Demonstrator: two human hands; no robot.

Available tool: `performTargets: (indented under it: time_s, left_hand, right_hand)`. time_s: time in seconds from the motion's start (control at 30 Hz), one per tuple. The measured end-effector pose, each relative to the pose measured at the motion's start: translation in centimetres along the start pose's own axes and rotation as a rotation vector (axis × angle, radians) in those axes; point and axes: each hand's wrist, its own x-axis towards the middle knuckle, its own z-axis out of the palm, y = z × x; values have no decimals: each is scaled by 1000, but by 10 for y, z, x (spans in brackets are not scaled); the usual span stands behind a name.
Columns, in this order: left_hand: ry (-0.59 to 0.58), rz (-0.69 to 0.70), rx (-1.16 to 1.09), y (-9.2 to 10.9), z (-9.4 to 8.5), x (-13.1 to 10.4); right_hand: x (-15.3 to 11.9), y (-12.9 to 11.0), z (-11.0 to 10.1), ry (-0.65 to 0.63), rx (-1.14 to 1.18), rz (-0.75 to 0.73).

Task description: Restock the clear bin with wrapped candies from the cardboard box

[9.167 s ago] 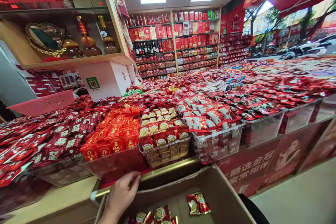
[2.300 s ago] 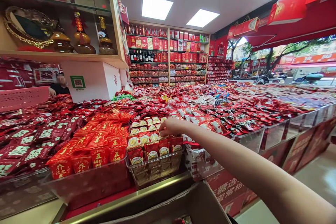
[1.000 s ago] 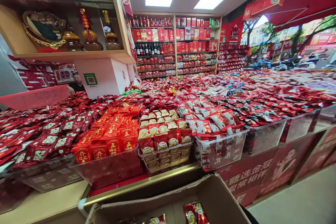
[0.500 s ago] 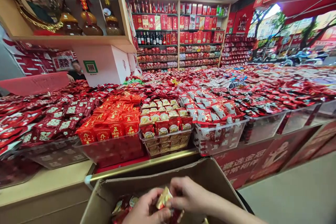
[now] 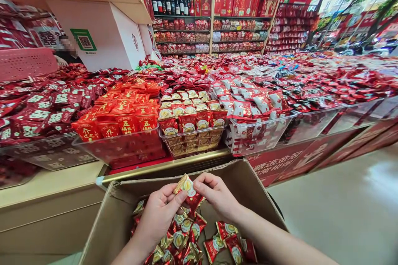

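Note:
Between my two hands is a small stack of red and gold durian candy packets (image 5: 190,190), held over an open cardboard box (image 5: 130,186). My left hand (image 5: 160,211) pinches the packets from the left, thumb across the front. My right hand (image 5: 217,194) grips their right edge between thumb and fingers. How many packets are in the stack I cannot tell. Loose durian candy packets (image 5: 178,240) of the same kind lie in the box below. Beyond the box, a clear bin (image 5: 194,138) holds neat rows of these packets.
To the left of that bin stands a bin of orange-red packets (image 5: 124,118); to its right, one of white and red packets (image 5: 255,103). A gold-edged counter (image 5: 149,172) runs behind the box. A person (image 5: 66,51) is at the far left, behind a pink basket (image 5: 26,64).
My view has tilted down, showing more of the box's contents. My hands have come up in view with the packets, which now show their printed fronts.

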Motion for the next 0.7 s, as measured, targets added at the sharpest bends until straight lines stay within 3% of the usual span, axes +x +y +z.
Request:
performTargets:
  time_s: [0.13, 0.23, 0.3, 0.37, 0.47, 0.6, 0.7]
  left_hand:
    - [53, -13, -28, 7, 2, -3]
    - [-15, -215, -153, 12, 1, -5]
    - [-66, -381, -216, 13, 0, -6]
    - [-84, -430, -236, 11, -1, -5]
    - [-60, -283, -279, 5, -1, -2]
    - [-28, -38, -269, -3, 2, 0]
    - [-15, 8, -237, -6, 3, 1]
  right_hand:
    - [0, 3, -6, 6, -95, -23]
    - [-1, 2, -11, 35, -453, -341]
    - [-4, -1, -13, -39, -663, -537]
    - [-8, -3, -13, -121, -738, -595]
    - [-11, -4, -11, -94, -591, -467]
    - [-6, 0, -8, 10, -133, -98]
    - [-2, 1, -7, 1, -3, 57]
